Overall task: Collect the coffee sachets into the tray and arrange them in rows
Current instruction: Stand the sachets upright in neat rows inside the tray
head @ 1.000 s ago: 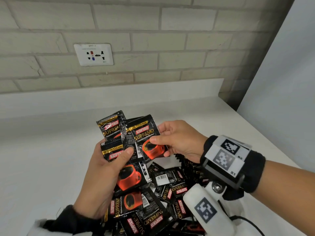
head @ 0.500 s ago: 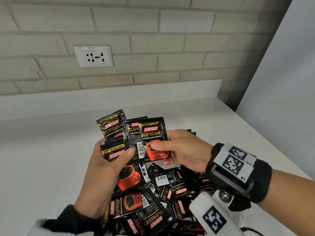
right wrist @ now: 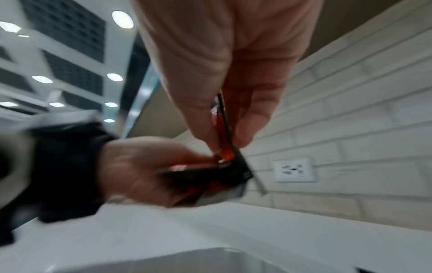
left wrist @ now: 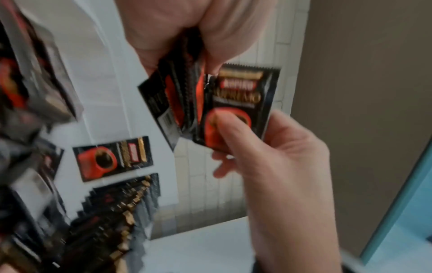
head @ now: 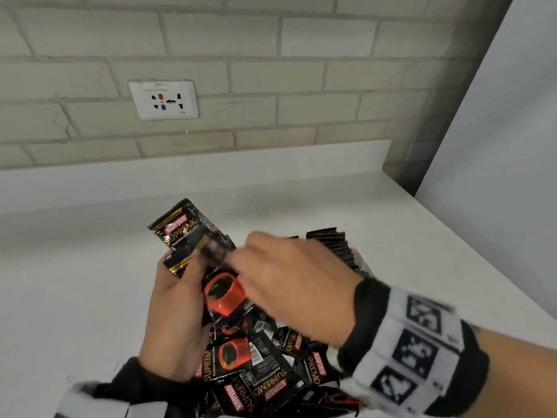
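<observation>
My left hand (head: pixel 180 285) grips a fanned stack of black Kopiko Supremo coffee sachets (head: pixel 184 227) above the counter. My right hand (head: pixel 241 259), blurred, reaches across from the right. It pinches one sachet (left wrist: pixel 238 103) between thumb and fingers and holds it against the stack. In the right wrist view that sachet (right wrist: pixel 224 129) shows edge-on between the fingers, touching the left hand's stack (right wrist: pixel 210 175). A loose pile of sachets (head: pixel 265 372) lies below both hands. Behind the right hand a row of sachets (head: pixel 331 245) stands on edge. I cannot make out the tray itself.
The white counter (head: pixel 75 297) stretches left and back to a brick wall with a power socket (head: pixel 164 99). The counter's right edge (head: pixel 482 260) runs diagonally close to the right arm. A single sachet (left wrist: pixel 112 158) lies flat beside the standing row.
My right hand has swung left with its sachet, from beside the fan to over it, and now covers much of the stack. The left hand has kept its grip and place.
</observation>
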